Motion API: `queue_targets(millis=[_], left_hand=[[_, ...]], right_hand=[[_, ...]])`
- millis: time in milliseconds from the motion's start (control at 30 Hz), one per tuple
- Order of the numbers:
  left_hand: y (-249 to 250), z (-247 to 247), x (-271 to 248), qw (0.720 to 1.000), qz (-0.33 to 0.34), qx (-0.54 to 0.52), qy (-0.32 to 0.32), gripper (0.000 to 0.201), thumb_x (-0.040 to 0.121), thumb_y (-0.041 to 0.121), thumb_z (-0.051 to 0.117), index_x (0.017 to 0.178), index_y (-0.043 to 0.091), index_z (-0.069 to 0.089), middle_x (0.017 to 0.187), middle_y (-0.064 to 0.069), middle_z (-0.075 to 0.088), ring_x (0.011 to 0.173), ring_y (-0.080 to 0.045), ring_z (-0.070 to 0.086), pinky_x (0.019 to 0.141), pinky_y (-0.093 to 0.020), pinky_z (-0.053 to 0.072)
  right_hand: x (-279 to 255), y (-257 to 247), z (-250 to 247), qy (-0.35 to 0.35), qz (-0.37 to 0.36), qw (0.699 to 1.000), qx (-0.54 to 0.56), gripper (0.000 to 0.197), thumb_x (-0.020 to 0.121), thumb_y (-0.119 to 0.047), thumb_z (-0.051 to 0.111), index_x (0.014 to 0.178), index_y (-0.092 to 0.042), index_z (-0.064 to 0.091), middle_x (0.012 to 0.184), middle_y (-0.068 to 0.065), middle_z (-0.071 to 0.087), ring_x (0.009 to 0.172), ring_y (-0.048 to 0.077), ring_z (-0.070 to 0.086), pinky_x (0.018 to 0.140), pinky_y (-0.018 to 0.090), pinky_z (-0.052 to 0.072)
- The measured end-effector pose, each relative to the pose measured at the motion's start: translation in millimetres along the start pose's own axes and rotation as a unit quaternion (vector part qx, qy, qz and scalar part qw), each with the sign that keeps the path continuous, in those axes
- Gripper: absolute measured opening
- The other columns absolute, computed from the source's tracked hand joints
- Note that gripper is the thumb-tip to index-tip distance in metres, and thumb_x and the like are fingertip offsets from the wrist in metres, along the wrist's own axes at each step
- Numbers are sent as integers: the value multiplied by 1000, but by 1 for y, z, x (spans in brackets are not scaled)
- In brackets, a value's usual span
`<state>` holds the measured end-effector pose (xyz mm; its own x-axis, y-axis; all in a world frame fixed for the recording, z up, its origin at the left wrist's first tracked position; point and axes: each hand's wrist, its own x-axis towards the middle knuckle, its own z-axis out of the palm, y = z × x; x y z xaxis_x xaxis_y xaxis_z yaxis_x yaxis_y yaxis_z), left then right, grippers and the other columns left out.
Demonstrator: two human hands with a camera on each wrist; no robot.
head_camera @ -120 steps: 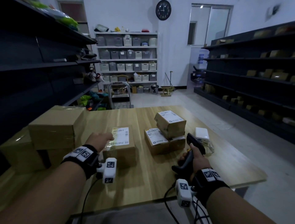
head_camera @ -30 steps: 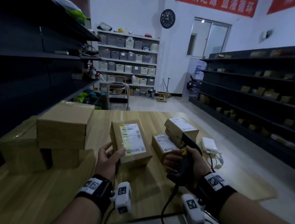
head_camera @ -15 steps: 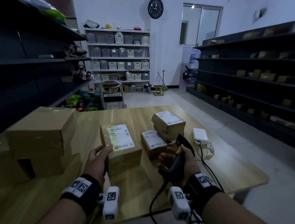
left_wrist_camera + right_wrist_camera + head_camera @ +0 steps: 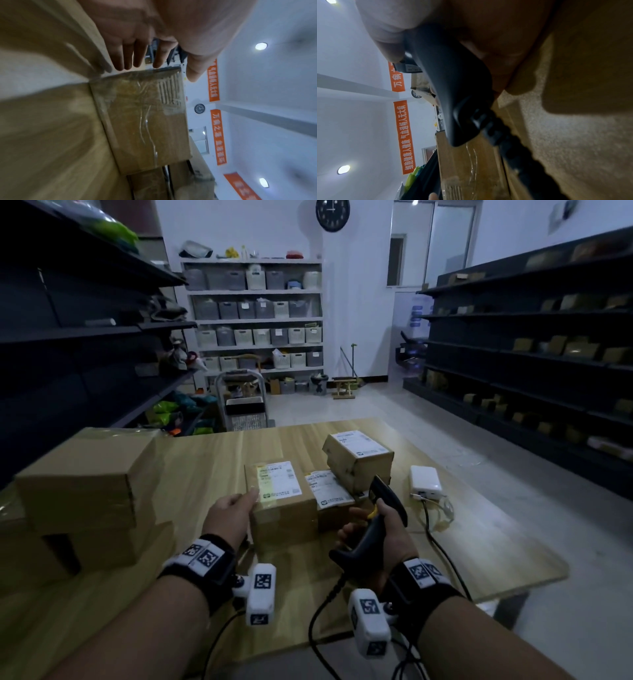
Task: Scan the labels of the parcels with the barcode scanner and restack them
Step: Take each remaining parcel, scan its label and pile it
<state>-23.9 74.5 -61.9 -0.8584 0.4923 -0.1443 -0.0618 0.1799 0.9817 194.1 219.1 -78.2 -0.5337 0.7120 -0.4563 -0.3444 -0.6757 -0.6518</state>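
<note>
A brown parcel (image 4: 281, 508) with a white label (image 4: 276, 481) lies flat on the wooden table (image 4: 205, 460). My left hand (image 4: 247, 501) rests against its left side with straight fingers (image 4: 133, 58) and the thumb by the top edge. My right hand (image 4: 371, 520) grips the handle of a black barcode scanner (image 4: 385, 498), whose head points towards the parcels; its handle (image 4: 453, 88) fills the right wrist view. To the right, a flat labelled parcel (image 4: 330, 491) touches the first, and a smaller labelled parcel (image 4: 356, 455) sits partly on it.
Large plain cardboard boxes (image 4: 85, 481) are stacked at the table's left. A white adapter (image 4: 425, 479) with a cable (image 4: 435, 539) lies at the right. Dark shelving lines both sides, and a cart (image 4: 245, 405) stands beyond the table's far edge.
The labelled parcel, held tilted up in my left hand, now lies flat beside the other two. My left fingers have straightened along its side. The scanner stays in my right hand.
</note>
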Motion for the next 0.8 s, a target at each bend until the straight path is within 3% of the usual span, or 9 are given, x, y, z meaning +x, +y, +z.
queue_targets(millis=[67, 133, 300, 433, 500, 567, 633, 700, 800], left_hand=[[7, 1, -19, 994, 68, 75, 46, 64, 95, 53, 77, 148, 21, 62, 147, -7, 67, 128, -30, 66, 102, -42, 52], [16, 4, -39, 979, 136, 137, 62, 64, 97, 44, 77, 153, 22, 56, 156, -8, 57, 138, -29, 58, 102, -38, 46], [40, -14, -68, 950, 223, 195, 95, 60, 94, 43, 79, 148, 27, 57, 155, -6, 52, 145, -29, 49, 118, -47, 44], [64, -56, -71, 904, 267, 276, 185, 67, 90, 44, 83, 147, 22, 56, 156, -9, 48, 149, -32, 40, 124, -52, 38], [82, -82, -66, 882, 246, 325, 238, 76, 87, 46, 83, 151, 18, 52, 160, -13, 44, 154, -36, 32, 129, -56, 28], [95, -111, -54, 846, 194, 403, 291, 91, 83, 59, 80, 158, 21, 45, 171, -13, 36, 162, -38, 23, 133, -62, 16], [103, -138, -43, 823, 135, 452, 316, 106, 77, 74, 76, 165, 28, 39, 179, -13, 23, 167, -42, 12, 133, -69, 9], [106, -155, -35, 835, 87, 446, 310, 117, 74, 81, 78, 169, 32, 31, 183, -15, 7, 167, -49, 2, 131, -74, 9], [99, -165, -28, 860, 59, 416, 289, 122, 74, 77, 84, 171, 30, 26, 183, -12, -7, 167, -51, -5, 128, -76, 20]], right_hand=[[3, 0, 1, 6, 7, 1000, -14, 55, 99, -54, 63, 96, 0, 72, 61, 13, 57, 65, 31, 57, 74, 46, 52], [4, 1, 0, 1, 2, 999, -35, 54, 100, -54, 61, 101, -1, 70, 58, 12, 53, 62, 30, 54, 73, 44, 51], [7, 12, -6, -26, -28, 992, -120, 58, 99, -56, 63, 106, 0, 73, 56, 13, 58, 59, 33, 62, 80, 50, 55], [11, 17, -13, -26, -55, 988, -144, 62, 95, -59, 66, 109, 1, 75, 59, 14, 61, 60, 34, 65, 81, 51, 57], [8, 19, -14, -25, -69, 986, -152, 62, 92, -60, 69, 106, 0, 77, 62, 14, 62, 60, 34, 66, 82, 54, 58], [6, 21, -14, -17, -77, 984, -161, 64, 88, -61, 72, 103, 0, 79, 63, 15, 64, 61, 34, 66, 80, 54, 60], [2, 21, -14, -17, -84, 982, -171, 72, 75, -67, 79, 102, 0, 81, 64, 17, 67, 64, 36, 69, 76, 53, 63], [3, 21, -16, -20, -80, 979, -185, 83, 58, -73, 85, 101, -3, 83, 67, 19, 70, 67, 37, 71, 85, 63, 62], [-5, 20, -13, -22, -93, 980, -177, 69, 77, -67, 77, 98, -2, 83, 68, 21, 70, 70, 38, 70, 92, 68, 59]])
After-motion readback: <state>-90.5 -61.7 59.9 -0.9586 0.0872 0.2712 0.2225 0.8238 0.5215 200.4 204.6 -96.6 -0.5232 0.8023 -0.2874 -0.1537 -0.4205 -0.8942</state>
